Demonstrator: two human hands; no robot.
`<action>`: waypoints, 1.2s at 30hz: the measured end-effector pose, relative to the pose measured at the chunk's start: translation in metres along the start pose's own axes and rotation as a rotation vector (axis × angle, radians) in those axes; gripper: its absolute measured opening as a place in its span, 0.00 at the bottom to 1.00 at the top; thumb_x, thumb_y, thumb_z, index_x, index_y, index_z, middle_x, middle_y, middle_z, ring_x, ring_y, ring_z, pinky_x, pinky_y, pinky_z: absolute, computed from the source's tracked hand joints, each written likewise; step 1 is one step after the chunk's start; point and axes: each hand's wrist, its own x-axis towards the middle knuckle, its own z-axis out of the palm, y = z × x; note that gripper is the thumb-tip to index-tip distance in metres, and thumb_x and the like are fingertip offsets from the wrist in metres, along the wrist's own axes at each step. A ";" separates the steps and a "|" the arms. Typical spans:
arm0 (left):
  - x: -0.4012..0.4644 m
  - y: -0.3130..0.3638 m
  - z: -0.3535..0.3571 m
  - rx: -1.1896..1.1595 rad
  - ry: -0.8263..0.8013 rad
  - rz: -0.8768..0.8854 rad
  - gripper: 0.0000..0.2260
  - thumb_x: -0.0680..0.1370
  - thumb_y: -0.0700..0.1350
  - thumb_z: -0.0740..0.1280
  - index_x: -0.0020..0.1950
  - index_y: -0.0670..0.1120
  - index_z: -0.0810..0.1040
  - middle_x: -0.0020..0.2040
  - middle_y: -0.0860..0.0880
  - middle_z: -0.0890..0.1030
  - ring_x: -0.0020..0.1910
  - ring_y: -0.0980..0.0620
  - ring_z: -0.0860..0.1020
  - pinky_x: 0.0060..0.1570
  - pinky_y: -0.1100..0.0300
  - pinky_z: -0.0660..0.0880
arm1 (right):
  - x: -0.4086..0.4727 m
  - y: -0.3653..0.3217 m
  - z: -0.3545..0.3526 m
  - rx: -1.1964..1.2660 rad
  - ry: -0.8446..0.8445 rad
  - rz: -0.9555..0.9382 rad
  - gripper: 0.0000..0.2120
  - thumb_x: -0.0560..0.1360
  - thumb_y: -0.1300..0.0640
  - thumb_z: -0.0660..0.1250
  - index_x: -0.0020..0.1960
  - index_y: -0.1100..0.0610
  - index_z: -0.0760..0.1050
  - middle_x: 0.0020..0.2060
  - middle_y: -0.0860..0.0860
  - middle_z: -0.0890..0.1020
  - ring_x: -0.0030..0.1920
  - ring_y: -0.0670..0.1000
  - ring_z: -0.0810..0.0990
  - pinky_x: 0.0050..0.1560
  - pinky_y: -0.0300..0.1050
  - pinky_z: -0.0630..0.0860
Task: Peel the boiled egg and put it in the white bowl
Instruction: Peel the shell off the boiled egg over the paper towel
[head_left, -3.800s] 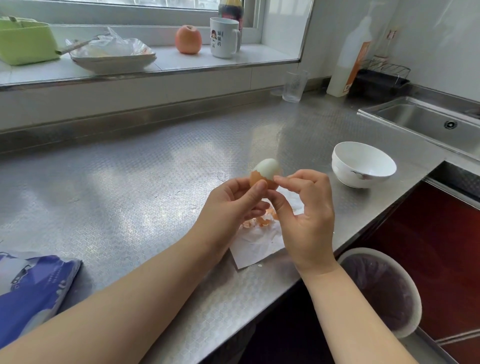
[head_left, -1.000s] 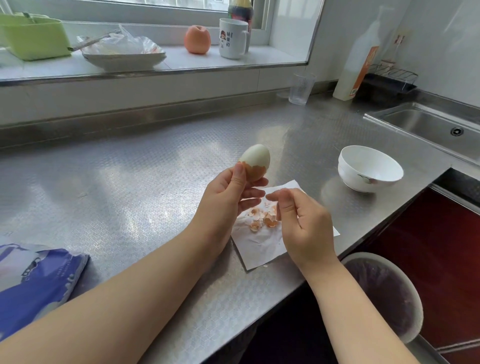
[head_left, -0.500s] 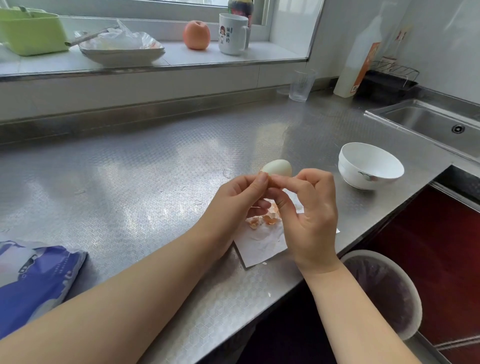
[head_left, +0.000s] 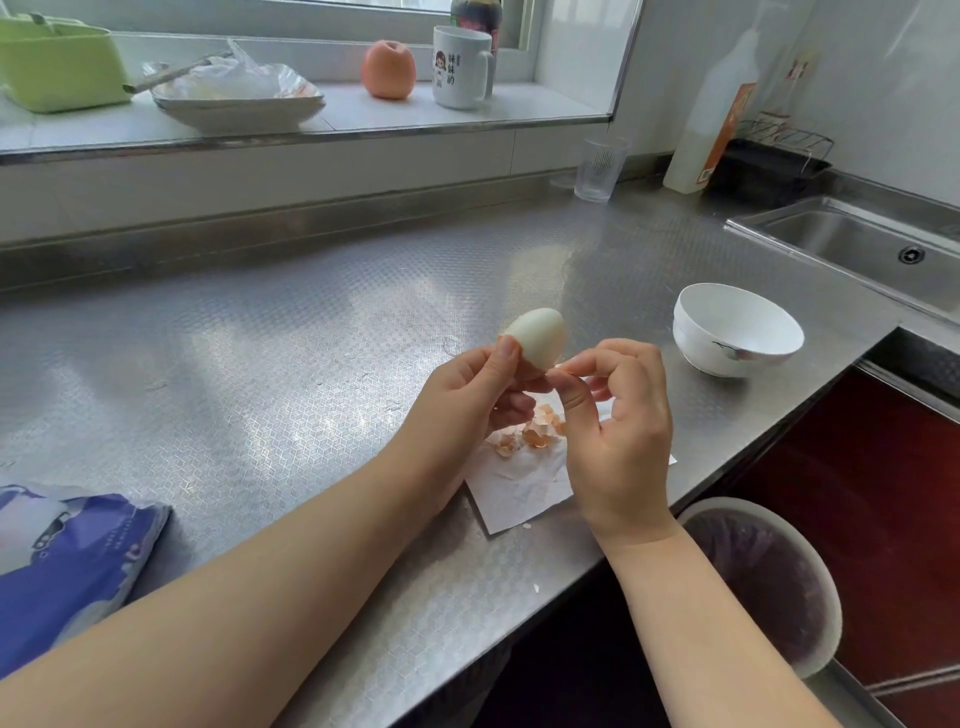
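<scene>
My left hand (head_left: 470, 395) holds the boiled egg (head_left: 540, 338) upright above the steel counter; its visible part is bare white, and the bottom is hidden by my fingers. My right hand (head_left: 618, 431) pinches at the egg's lower right side with thumb and forefinger, possibly on a shell fragment. Brown eggshell pieces (head_left: 532, 434) lie on a white paper napkin (head_left: 511, 486) under the hands. The white bowl (head_left: 737, 330) stands empty on the counter, to the right of the egg.
A sink (head_left: 862, 244) is at the far right, a lined waste bin (head_left: 763, 577) below the counter edge. A purple-blue bag (head_left: 67, 561) lies at the left. A glass (head_left: 597, 166), bottle (head_left: 711, 135) and windowsill items with a mug (head_left: 460, 67) stand at the back.
More brown shell has come off the egg; it now shows white. My right hand dropped to the napkin a second ago and has come back up to the egg.
</scene>
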 end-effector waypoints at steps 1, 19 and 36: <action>0.000 0.001 0.000 -0.008 0.007 -0.001 0.14 0.81 0.51 0.60 0.48 0.43 0.79 0.41 0.49 0.84 0.40 0.52 0.77 0.48 0.59 0.77 | 0.000 0.000 -0.001 0.017 0.017 0.021 0.04 0.75 0.60 0.68 0.45 0.61 0.76 0.45 0.49 0.74 0.44 0.46 0.73 0.47 0.33 0.70; -0.001 0.007 0.002 -0.186 0.077 -0.082 0.16 0.81 0.52 0.57 0.56 0.44 0.79 0.46 0.51 0.79 0.41 0.54 0.73 0.48 0.59 0.78 | 0.002 0.003 -0.006 -0.023 -0.082 0.133 0.10 0.80 0.55 0.60 0.54 0.53 0.79 0.42 0.39 0.76 0.48 0.50 0.76 0.53 0.36 0.71; -0.003 0.006 -0.003 0.232 0.090 0.092 0.16 0.76 0.48 0.68 0.63 0.48 0.78 0.54 0.52 0.84 0.51 0.60 0.81 0.53 0.65 0.77 | 0.008 0.001 -0.007 0.401 -0.206 0.517 0.19 0.69 0.37 0.70 0.54 0.47 0.77 0.50 0.50 0.84 0.54 0.54 0.81 0.60 0.58 0.75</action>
